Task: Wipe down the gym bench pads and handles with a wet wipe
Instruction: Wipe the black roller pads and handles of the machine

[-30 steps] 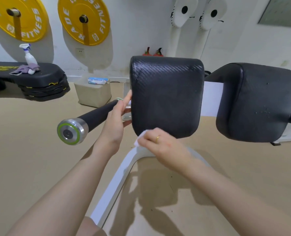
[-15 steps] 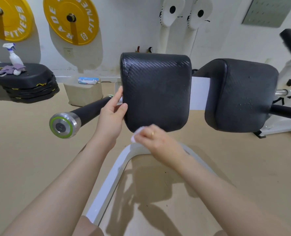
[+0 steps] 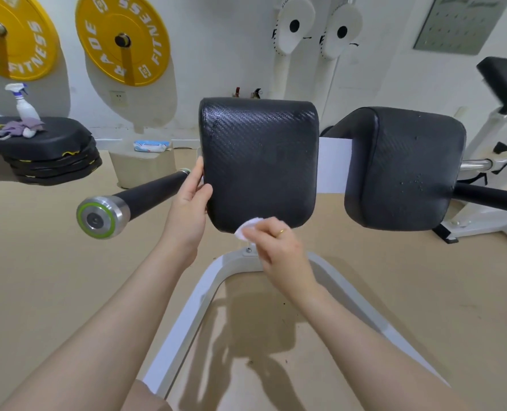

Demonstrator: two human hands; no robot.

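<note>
A: Where's our left hand (image 3: 187, 212)?
B: Abt 9 o'clock of centre, forearm coming up from 7. Palm turned in, fingers straight, pointing to 12, thumb (image 3: 202, 193) tip at 1 o'clock of the palm, pressed flat vs. a surface, not wrapped.

A: And our right hand (image 3: 276, 247)?
B: Near centre, forearm in from 5 o'clock. Wrist bent, knuckles up, fingers curled and pinched tight on something white at their tips, pointing to 10. Ring on one finger.
</note>
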